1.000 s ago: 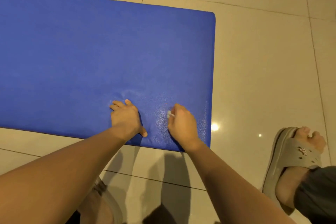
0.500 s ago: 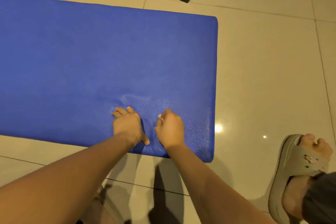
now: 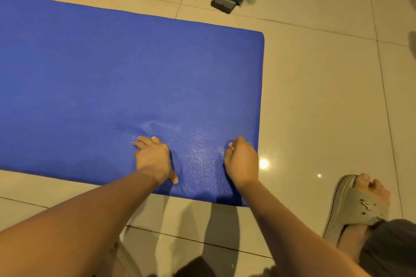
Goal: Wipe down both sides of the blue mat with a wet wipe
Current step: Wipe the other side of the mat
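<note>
The blue mat (image 3: 112, 78) lies flat on the tiled floor, with its right end in view. My left hand (image 3: 154, 157) presses down on the mat near its front edge, fingers spread forward and thumb pointing back. My right hand (image 3: 242, 162) is curled round a small white wet wipe (image 3: 231, 145) near the mat's front right corner; only a bit of the wipe shows past the fingers. The mat surface between my hands glistens with moisture.
A dark metal frame with rubber feet (image 3: 222, 3) stands on the floor just beyond the mat's far edge. My right foot in a grey sandal (image 3: 358, 204) rests on the beige tiles to the right. A light reflects on the floor (image 3: 263, 163).
My right hand slid left toward my left hand, then back right to the mat's corner with the wipe. My left hand stayed pressed in place. The view shifted slightly.
</note>
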Action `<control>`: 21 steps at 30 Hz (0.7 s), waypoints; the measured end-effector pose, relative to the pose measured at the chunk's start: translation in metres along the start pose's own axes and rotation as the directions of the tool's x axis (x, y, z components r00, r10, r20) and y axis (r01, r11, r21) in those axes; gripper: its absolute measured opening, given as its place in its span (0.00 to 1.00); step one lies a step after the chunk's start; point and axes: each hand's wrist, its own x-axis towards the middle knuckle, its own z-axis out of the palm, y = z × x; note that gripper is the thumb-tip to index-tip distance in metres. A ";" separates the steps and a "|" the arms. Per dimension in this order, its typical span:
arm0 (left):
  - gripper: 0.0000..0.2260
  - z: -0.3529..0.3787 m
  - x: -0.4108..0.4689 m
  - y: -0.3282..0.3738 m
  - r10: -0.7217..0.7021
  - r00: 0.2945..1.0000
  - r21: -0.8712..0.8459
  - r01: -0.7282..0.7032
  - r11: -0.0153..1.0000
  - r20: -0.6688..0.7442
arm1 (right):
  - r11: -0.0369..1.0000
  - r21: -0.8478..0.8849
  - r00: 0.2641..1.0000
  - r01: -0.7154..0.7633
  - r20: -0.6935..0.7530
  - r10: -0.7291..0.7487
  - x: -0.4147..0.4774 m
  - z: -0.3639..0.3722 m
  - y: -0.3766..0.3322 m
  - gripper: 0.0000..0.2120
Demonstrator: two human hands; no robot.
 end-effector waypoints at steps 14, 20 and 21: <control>0.69 0.001 0.002 0.002 -0.004 1.000 0.028 0.004 1.000 -0.007 | 0.998 -0.050 0.997 -0.026 -0.081 0.022 0.029 -0.024 0.032 0.09; 0.70 0.002 0.003 0.001 -0.010 1.000 0.021 0.010 1.000 -0.007 | 0.994 0.087 0.991 -0.061 -0.111 0.070 0.032 -0.005 0.010 0.07; 0.70 0.002 0.003 0.000 -0.007 1.000 0.022 0.007 1.000 -0.010 | 0.992 0.114 0.994 -0.062 -0.084 0.072 0.032 0.007 -0.004 0.07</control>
